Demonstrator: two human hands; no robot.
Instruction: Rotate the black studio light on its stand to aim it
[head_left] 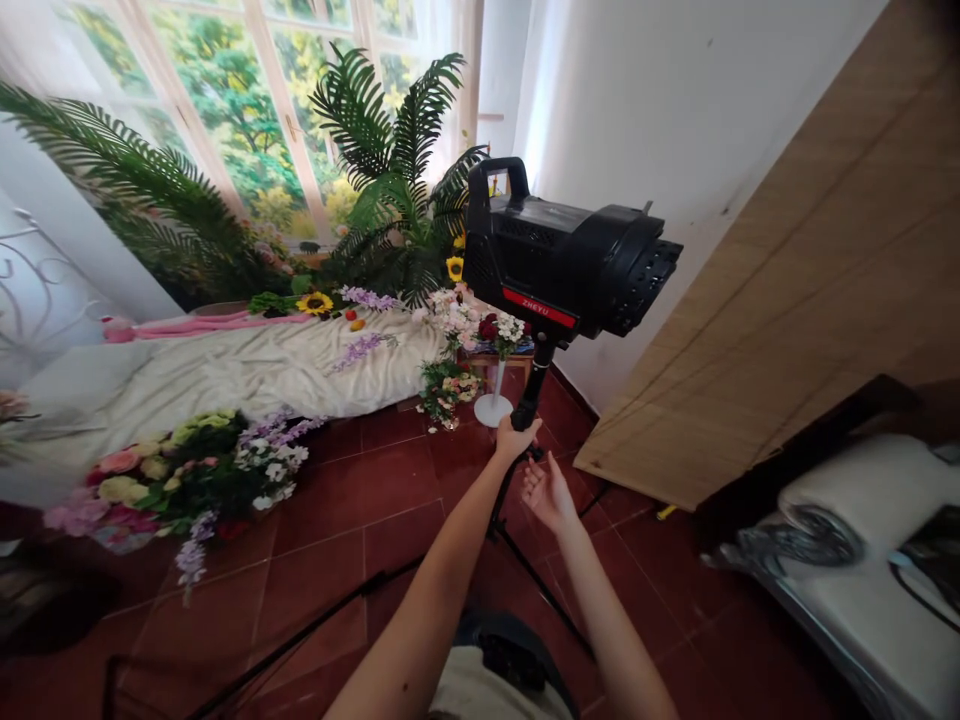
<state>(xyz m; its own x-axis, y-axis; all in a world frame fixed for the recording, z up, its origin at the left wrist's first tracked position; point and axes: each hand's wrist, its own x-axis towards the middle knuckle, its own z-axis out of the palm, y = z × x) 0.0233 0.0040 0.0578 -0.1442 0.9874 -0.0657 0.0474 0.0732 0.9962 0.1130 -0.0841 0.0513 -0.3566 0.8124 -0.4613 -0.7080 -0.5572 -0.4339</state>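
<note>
A black studio light (547, 255) with a red label stands in front of me on a black light stand (535, 385). My left hand (516, 437) is wrapped round the pole of the stand, below the lamp. My right hand (547, 490) is just below and to the right, palm up with its fingers partly curled and apart. Its fingertips are close to a small dark knob (535, 454) on the pole; I cannot tell whether they touch it. The stand's legs spread over the floor beneath my arms.
A bed with a cream cover (247, 365) stands by the window, and an artificial flower arrangement (187, 470) sits before it. Palm leaves (397, 150) rise behind. To the right are a leaning wooden panel (757, 270) and plastic-wrapped white padding (862, 510). The floor (322, 560) is red tile.
</note>
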